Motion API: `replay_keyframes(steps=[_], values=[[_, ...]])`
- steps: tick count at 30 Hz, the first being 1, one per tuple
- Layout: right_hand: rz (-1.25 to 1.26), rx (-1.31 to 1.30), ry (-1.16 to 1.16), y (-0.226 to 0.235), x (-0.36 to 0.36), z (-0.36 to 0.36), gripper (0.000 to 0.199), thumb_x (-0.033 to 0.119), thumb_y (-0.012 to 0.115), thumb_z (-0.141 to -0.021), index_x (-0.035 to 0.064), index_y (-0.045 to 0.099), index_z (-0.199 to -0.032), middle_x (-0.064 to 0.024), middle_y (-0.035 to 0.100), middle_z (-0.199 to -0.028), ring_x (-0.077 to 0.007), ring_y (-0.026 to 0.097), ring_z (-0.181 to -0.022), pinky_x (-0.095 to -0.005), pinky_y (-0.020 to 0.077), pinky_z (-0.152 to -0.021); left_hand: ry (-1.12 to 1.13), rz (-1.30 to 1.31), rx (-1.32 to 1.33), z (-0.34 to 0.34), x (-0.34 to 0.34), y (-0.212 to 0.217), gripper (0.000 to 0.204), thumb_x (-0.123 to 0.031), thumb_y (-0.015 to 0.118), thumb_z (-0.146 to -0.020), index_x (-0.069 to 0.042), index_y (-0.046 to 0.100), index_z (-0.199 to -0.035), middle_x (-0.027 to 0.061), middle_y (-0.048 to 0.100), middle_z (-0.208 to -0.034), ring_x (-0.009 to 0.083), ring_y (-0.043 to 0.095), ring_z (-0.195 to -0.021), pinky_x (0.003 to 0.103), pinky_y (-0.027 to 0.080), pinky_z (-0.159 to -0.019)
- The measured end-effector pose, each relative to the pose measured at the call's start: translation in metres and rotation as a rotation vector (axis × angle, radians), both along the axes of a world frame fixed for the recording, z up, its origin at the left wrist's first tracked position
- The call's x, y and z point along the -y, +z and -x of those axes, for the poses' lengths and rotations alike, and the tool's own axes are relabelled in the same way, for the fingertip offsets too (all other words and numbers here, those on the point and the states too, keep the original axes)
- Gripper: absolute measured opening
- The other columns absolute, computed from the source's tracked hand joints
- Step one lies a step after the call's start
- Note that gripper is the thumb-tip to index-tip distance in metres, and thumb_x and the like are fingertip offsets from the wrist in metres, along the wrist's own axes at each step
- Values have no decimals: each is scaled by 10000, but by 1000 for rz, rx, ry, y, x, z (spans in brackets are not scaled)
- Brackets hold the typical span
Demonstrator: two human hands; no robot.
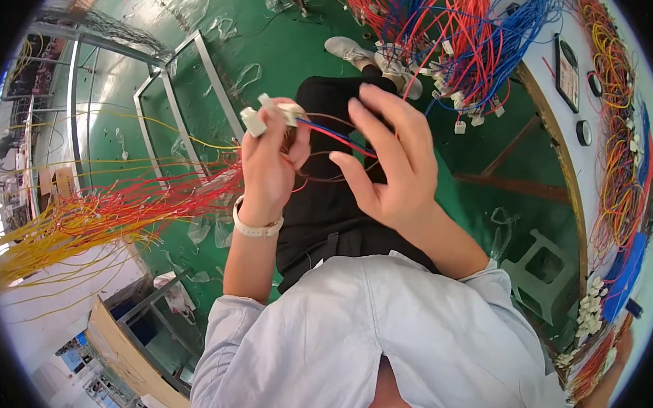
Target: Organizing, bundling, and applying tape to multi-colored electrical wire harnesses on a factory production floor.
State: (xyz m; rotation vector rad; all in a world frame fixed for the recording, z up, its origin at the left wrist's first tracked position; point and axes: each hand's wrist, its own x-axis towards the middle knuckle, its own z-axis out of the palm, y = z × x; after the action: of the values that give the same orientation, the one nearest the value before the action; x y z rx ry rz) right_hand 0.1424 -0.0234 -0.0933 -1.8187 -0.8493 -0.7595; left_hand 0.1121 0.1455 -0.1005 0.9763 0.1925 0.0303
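Note:
My left hand (pixel 264 173) is closed around several white plastic connectors (pixel 254 123), which stick up past its fingertips. From them, red, blue and brown wires (pixel 329 133) run rightward in a loose loop toward my right hand (pixel 401 163). That hand is raised with thumb and fingers apart; the wires pass by its palm side, and no grip on them shows. Beside my left wrist, a thick bundle of red and yellow wires (pixel 130 208) stretches away to the left. Where the wires end behind my right hand is hidden.
Red and blue wires with white connectors (pixel 457 100) hang off the table (pixel 576 165) at the right. On it lie a black rectangular device (pixel 567 72), black rings (pixel 584 132) and orange and yellow wires (pixel 614 145). A stool (pixel 541 271) stands below; metal frames (pixel 162 99) stand left.

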Motion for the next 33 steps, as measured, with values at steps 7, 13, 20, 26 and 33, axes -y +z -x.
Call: replay_keyframes(steps=[7, 13, 20, 26, 33], values=[[148, -12, -110, -12, -19, 17, 199, 159, 781, -628, 130, 696, -807, -64, 566, -976, -256, 523, -862, -326, 451, -657, -53, 397, 79, -8, 16, -6, 306, -291, 364, -1019, -29, 518, -1052, 85, 615, -880, 151, 556, -824, 297, 451, -805], [214, -175, -63, -18, -13, 12, 174, 145, 758, -678, 79, 644, -792, -219, 408, -1342, -489, 318, -1279, -572, 314, -1006, -3, 241, 3, -11, 19, -2, 339, -288, 354, -1019, -21, 530, -1130, 122, 646, -1044, 191, 591, -953, 337, 447, -897], [302, -230, -9, -48, -14, -1, 150, 132, 677, -748, 41, 567, -794, -296, 230, -1438, -579, 113, -1337, -758, 124, -966, -17, 235, -17, -25, 19, -24, 371, -285, 344, -1018, 1, 556, -1122, 117, 629, -1111, 205, 570, -1041, 347, 429, -925], [88, -582, 282, -46, 33, 9, 153, 92, 560, -836, -20, 539, -734, -231, 392, -1364, -429, 298, -1334, -504, 251, -1081, -28, 540, 0, -42, -10, -56, 274, -264, 402, -1000, -59, 572, -1063, 57, 646, -1067, 173, 616, -881, 377, 480, -862], [-438, -1405, 91, -72, 215, 49, 437, 316, 474, -957, 95, 467, -581, 15, 422, -495, -66, 393, -438, -220, 263, -411, 230, 717, 171, -70, -182, -100, 241, -180, 373, -999, -21, 543, -1058, 97, 622, -996, 151, 562, -764, 326, 485, -768]])
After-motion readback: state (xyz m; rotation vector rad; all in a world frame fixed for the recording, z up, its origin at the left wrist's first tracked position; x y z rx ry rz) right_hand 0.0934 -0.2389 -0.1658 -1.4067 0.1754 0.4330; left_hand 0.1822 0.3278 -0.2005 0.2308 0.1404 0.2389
